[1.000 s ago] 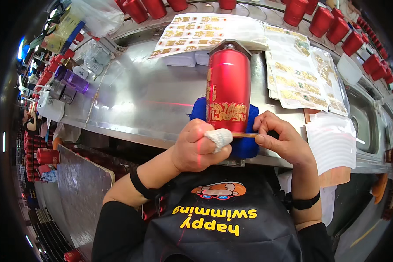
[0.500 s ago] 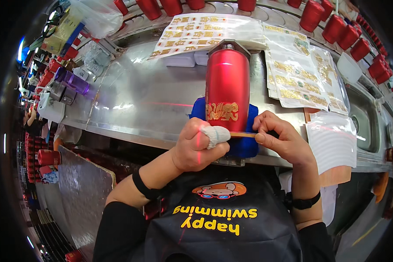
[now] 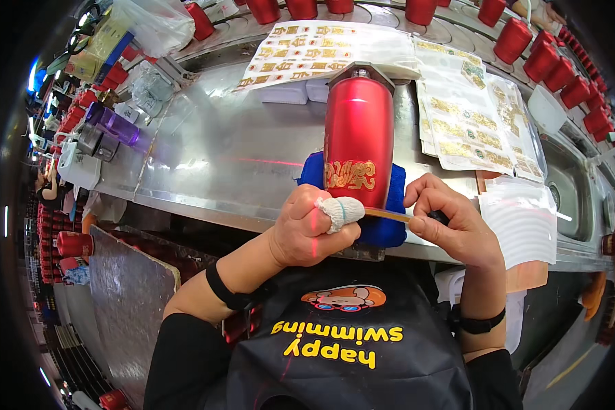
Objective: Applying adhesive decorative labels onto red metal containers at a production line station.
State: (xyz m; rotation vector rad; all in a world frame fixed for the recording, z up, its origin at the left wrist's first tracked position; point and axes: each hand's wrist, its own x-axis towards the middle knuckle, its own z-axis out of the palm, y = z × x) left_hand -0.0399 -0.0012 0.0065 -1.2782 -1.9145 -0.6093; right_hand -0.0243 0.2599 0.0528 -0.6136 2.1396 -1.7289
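Observation:
A shiny red metal bottle (image 3: 359,130) lies lengthwise in front of me, with a gold ornate pattern near its closer end. Its far end meets a dark angular holder (image 3: 384,75), and a blue cloth (image 3: 391,231) lies under the near end. My left hand (image 3: 309,229) is closed in a fist beside that end, a white knitted finger cover (image 3: 342,212) on one digit. From there a thin tan stick (image 3: 388,215) runs across to my right hand (image 3: 454,222), whose curled fingers and thumb pinch its tip. A small dark object (image 3: 438,217) shows between the right fingers, too hidden to name.
Sheets of gold decals (image 3: 324,49) lie behind the bottle, and more decal sheets (image 3: 468,130) to its right. A metal sink (image 3: 566,191) is at the right. Several red containers (image 3: 512,41) line the conveyor. A purple bottle (image 3: 116,124) stands at left.
The red bottle has turned slightly, its gold pattern shifting right and showing more fully. My right hand has moved a little right and its fingers have loosened. The left fist has barely moved.

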